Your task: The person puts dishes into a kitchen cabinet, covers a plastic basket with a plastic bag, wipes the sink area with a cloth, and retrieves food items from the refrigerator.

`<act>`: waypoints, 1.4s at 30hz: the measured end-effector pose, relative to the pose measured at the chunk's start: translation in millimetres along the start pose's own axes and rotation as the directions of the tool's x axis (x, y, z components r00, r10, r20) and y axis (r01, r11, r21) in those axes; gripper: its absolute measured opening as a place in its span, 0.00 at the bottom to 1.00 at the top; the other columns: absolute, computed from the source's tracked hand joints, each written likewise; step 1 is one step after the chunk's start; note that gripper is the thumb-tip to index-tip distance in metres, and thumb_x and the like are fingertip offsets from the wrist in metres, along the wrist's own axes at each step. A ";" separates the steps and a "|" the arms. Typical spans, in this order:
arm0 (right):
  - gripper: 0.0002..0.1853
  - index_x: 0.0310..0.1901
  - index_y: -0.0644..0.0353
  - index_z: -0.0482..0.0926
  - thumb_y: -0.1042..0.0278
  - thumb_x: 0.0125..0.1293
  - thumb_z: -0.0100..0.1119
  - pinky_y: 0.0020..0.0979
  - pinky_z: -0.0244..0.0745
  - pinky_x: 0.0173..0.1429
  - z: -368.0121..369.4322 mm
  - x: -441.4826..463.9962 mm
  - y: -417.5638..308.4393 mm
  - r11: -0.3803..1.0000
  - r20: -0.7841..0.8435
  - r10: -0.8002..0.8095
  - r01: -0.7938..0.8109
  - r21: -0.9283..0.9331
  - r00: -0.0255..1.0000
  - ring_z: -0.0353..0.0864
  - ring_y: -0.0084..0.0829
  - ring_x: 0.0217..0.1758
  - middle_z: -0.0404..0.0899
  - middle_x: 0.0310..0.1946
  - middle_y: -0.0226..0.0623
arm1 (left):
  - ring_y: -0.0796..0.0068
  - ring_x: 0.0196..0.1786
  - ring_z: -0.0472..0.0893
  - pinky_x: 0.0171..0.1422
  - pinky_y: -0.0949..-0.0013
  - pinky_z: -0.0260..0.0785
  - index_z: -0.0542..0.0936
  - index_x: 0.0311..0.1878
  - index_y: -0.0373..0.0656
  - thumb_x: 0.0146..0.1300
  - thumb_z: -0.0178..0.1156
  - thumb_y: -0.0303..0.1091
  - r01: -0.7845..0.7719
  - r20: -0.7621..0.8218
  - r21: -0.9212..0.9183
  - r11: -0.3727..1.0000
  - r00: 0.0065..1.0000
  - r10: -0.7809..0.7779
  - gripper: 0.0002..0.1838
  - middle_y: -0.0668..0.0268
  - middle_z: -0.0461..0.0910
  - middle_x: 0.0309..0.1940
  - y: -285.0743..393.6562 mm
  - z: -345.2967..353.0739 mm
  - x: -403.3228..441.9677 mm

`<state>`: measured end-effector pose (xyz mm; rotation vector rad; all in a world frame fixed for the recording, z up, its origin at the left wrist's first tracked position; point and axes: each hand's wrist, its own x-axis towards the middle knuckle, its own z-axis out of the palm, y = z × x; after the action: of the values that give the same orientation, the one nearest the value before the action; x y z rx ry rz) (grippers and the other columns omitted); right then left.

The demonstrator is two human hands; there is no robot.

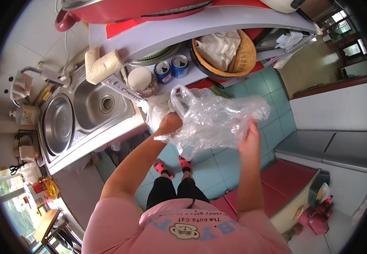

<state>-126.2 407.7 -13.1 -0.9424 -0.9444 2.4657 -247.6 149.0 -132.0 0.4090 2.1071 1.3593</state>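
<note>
A clear, crinkled plastic bag (217,120) is stretched between my two hands, above the floor. My left hand (170,123) is closed at the bag's left side, its fingertips partly hidden. My right hand (250,136) grips the bag's right end, thumb pointing up. One looped handle (179,98) of the bag sticks up near my left hand. Just behind that hand, a white plastic bag (153,111) hangs by the shelf corner.
Left of me is a steel sink (91,116) with a round metal lid (58,122). On the shelf ahead stand a jar (140,80), two blue cans (163,72) and a wicker basket (247,53) holding a white cloth. A red-topped cabinet (286,180) is at my right.
</note>
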 end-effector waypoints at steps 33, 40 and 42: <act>0.17 0.39 0.65 0.77 0.60 0.57 0.68 0.31 0.73 0.44 32.5 3.4 138.4 0.123 0.518 0.026 0.512 -0.850 0.855 0.79 0.32 0.36 0.80 0.33 0.36 | 0.78 0.40 0.76 0.35 0.70 0.68 0.73 0.48 0.52 0.68 0.54 0.43 -0.345 -0.516 -0.852 0.394 0.431 -0.740 0.10 0.74 0.76 0.40 28.5 -99.5 -444.0; 0.17 0.56 0.67 0.74 0.72 0.69 0.46 0.26 0.74 0.51 136.6 -16.7 156.6 0.337 0.659 0.113 0.596 -0.729 0.743 0.81 0.29 0.46 0.81 0.49 0.42 | 0.78 0.39 0.76 0.35 0.70 0.67 0.73 0.49 0.52 0.68 0.55 0.43 -0.404 -0.502 -0.842 0.358 0.342 -0.794 0.11 0.75 0.76 0.40 17.8 -97.0 -468.5; 0.17 0.55 0.68 0.75 0.74 0.67 0.46 0.26 0.75 0.48 163.5 -27.8 156.8 0.342 0.652 0.157 0.579 -0.741 0.742 0.82 0.29 0.43 0.81 0.48 0.42 | 0.78 0.39 0.76 0.35 0.70 0.67 0.73 0.49 0.52 0.68 0.55 0.43 -0.429 -0.502 -0.833 0.349 0.323 -0.802 0.11 0.75 0.76 0.41 17.1 -100.7 -473.4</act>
<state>-229.5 204.2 -16.4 -0.0275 -2.6978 1.7834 56.4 -174.6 61.4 -1.6147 1.2946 2.6305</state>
